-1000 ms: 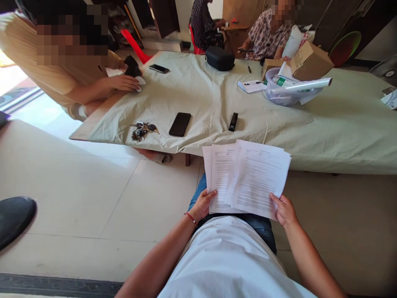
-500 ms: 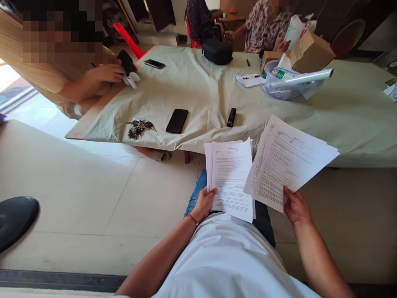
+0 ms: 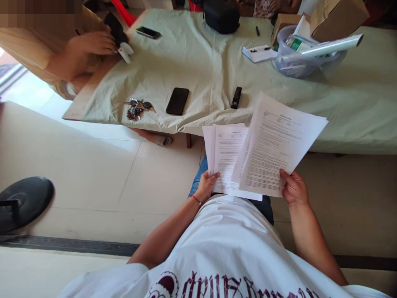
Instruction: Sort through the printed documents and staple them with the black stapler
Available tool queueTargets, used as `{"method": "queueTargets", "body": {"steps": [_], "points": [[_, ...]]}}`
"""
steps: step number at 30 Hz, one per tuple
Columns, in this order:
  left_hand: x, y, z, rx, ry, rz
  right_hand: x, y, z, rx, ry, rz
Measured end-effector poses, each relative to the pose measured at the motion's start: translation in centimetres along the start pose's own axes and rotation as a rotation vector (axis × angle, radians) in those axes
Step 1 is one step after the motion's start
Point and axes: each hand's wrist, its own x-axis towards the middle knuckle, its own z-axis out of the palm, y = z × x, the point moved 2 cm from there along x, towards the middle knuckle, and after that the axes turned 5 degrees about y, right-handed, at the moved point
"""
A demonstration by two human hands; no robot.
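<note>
My left hand (image 3: 207,185) is closed on the lower left edge of a stack of printed sheets (image 3: 228,161), thumb on top. A second stack of printed sheets (image 3: 273,145) is pinched at its lower right edge by my right hand (image 3: 294,186). The right stack is fanned a little and tilted, and its left side overlaps the left stack, hiding part of it. Both stacks are above my lap, in front of the table's near edge. The fingers beneath the papers are hidden.
A cloth-covered table (image 3: 198,66) bears keys (image 3: 138,109), a phone (image 3: 178,101), a black stapler-like device (image 3: 236,97), another phone (image 3: 148,32), a black case (image 3: 221,16), a notepad (image 3: 259,54) and a filled plastic basket (image 3: 294,66). Another person's hand (image 3: 97,42) is at the left end.
My right hand has brought its stack leftward, so it now overlaps the left stack. The left hand keeps its hold. The view has tilted downward.
</note>
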Motion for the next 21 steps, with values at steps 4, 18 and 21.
{"method": "queueTargets", "body": {"steps": [4,18,21], "points": [[0.1,0.1,-0.1,-0.034,0.004,-0.013,-0.5,1.7,0.3,-0.135,-0.082,-0.038],[-0.4,1.4,0.2,-0.067,-0.064,-0.076,0.7,3.1,-2.3,-0.462,-0.046,-0.109],[-0.4,1.3,0.2,-0.056,-0.062,-0.077,0.0,3.5,-0.9,-0.31,-0.163,0.061]]}}
